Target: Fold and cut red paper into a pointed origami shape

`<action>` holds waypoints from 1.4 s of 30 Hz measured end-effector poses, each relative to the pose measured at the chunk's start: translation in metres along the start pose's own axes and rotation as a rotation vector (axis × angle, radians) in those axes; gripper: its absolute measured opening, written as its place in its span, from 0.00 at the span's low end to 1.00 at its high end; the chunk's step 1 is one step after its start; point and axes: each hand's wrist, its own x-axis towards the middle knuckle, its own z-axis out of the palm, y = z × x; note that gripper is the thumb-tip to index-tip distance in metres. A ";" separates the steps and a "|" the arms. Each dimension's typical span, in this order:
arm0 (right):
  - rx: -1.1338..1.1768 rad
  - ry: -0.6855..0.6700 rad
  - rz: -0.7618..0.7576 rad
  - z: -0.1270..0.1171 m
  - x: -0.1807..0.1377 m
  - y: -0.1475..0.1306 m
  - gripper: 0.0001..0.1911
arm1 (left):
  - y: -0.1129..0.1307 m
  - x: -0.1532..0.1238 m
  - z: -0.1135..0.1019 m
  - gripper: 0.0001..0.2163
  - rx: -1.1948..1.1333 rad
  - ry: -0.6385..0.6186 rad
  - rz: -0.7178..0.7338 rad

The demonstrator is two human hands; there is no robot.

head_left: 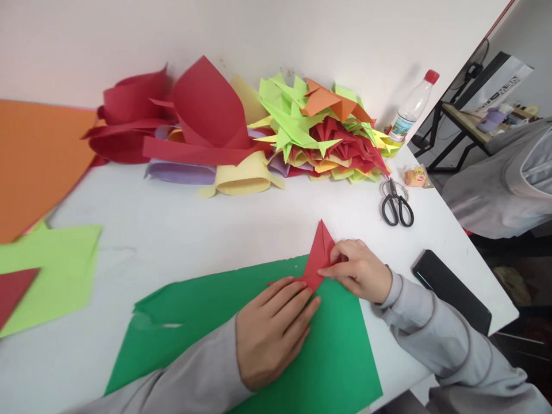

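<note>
A folded red paper piece [319, 253] with a pointed top lies on a green sheet [202, 305] on the white table. My left hand [276, 333] rests flat over the lower left part of the red paper, fingers stretched out and pressing on it. At the paper's right edge, my right hand [356, 267] pinches it between thumb and forefinger. Part of the paper's lower left is hidden under my left fingers.
Behind are rolled paper shapes [211, 109] and a pile of folded paper stars [297, 121]. Scissors [397, 204], a wrapped snack [416, 176], a bottle [407, 115] and a black phone [451, 290] lie or stand right. Orange sheets [38, 161] and light green paper [60, 276] lie left.
</note>
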 end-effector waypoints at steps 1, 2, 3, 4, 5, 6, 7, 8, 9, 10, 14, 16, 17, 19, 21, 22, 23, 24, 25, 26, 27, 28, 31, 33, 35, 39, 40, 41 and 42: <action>-0.001 -0.003 0.004 0.000 0.000 0.000 0.12 | -0.001 0.000 0.001 0.13 -0.001 -0.011 -0.010; -0.001 -0.006 0.007 0.000 0.000 0.000 0.11 | -0.001 -0.001 0.001 0.14 0.002 -0.022 -0.020; -0.001 -0.009 0.008 0.000 0.000 0.000 0.11 | -0.001 -0.001 0.001 0.14 0.009 -0.031 -0.026; -0.001 -0.009 0.008 0.000 0.000 0.000 0.12 | -0.001 -0.002 0.002 0.14 0.017 -0.035 -0.027; -0.003 -0.008 0.007 0.000 0.000 0.000 0.12 | -0.001 -0.002 0.002 0.14 0.026 -0.035 -0.026; -0.007 -0.008 0.005 0.000 0.000 0.000 0.12 | 0.000 -0.002 0.002 0.14 0.035 -0.033 -0.027; -0.017 -0.012 0.003 0.000 0.000 0.000 0.12 | 0.001 -0.003 0.003 0.14 0.043 -0.032 -0.030; -0.032 -0.018 -0.001 0.000 -0.001 0.000 0.12 | 0.002 -0.003 0.003 0.15 0.048 -0.033 -0.034; -0.055 -0.029 -0.007 0.000 -0.001 0.000 0.12 | 0.004 -0.003 0.003 0.15 0.052 -0.039 -0.040; -0.083 -0.041 -0.019 0.000 -0.001 0.000 0.12 | 0.005 -0.004 0.004 0.16 0.057 -0.046 -0.046; -0.223 -0.084 -0.074 0.000 -0.001 -0.004 0.13 | 0.012 -0.004 0.003 0.17 0.086 -0.073 -0.048; -0.282 -0.075 -0.108 0.000 0.001 -0.009 0.12 | 0.015 -0.004 0.003 0.17 0.099 -0.099 -0.048; -0.306 -0.067 -0.128 0.000 0.002 -0.012 0.11 | 0.017 -0.004 0.003 0.16 0.106 -0.115 -0.053; -0.349 -0.044 -0.160 -0.001 0.004 -0.019 0.11 | 0.019 -0.004 0.003 0.17 0.120 -0.144 -0.072; -0.380 -0.016 -0.169 -0.001 0.005 -0.024 0.12 | 0.021 -0.006 0.004 0.17 0.125 -0.160 -0.092; -0.390 -0.001 -0.169 -0.001 0.006 -0.025 0.12 | 0.022 -0.006 0.004 0.18 0.120 -0.160 -0.102; -0.394 0.012 -0.171 -0.001 0.006 -0.026 0.13 | 0.022 -0.007 0.005 0.18 0.109 -0.156 -0.112; -0.393 0.019 -0.174 0.000 0.006 -0.027 0.13 | 0.023 -0.008 0.005 0.18 0.098 -0.149 -0.124; -0.387 0.024 -0.177 0.000 0.006 -0.027 0.12 | 0.023 -0.008 0.005 0.19 0.089 -0.140 -0.135; -0.380 0.028 -0.181 0.001 0.006 -0.026 0.12 | 0.023 -0.008 0.005 0.19 0.084 -0.130 -0.144; -0.371 0.033 -0.184 0.002 0.006 -0.026 0.12 | 0.023 -0.008 0.005 0.19 0.084 -0.122 -0.152; -0.363 0.040 -0.187 0.003 0.005 -0.025 0.13 | 0.023 -0.008 0.005 0.20 0.088 -0.116 -0.161; -0.333 0.069 -0.201 0.004 0.005 -0.022 0.13 | 0.025 -0.009 0.006 0.20 0.123 -0.099 -0.204; -0.305 0.075 -0.207 0.004 0.004 -0.021 0.12 | 0.027 -0.011 0.009 0.20 0.162 -0.078 -0.240; -0.283 0.070 -0.206 0.004 0.004 -0.020 0.11 | 0.029 -0.014 0.012 0.21 0.210 -0.040 -0.278; -0.259 0.056 -0.196 0.004 0.002 -0.018 0.12 | 0.035 -0.017 0.013 0.21 0.276 -0.047 -0.335; -0.253 0.052 -0.194 0.005 0.002 -0.017 0.12 | 0.036 -0.017 0.012 0.21 0.285 -0.071 -0.340; -0.247 0.049 -0.191 0.005 0.001 -0.017 0.12 | 0.036 -0.016 0.010 0.21 0.292 -0.092 -0.341; -0.242 0.046 -0.188 0.005 0.001 -0.016 0.12 | 0.036 -0.015 0.007 0.21 0.296 -0.112 -0.340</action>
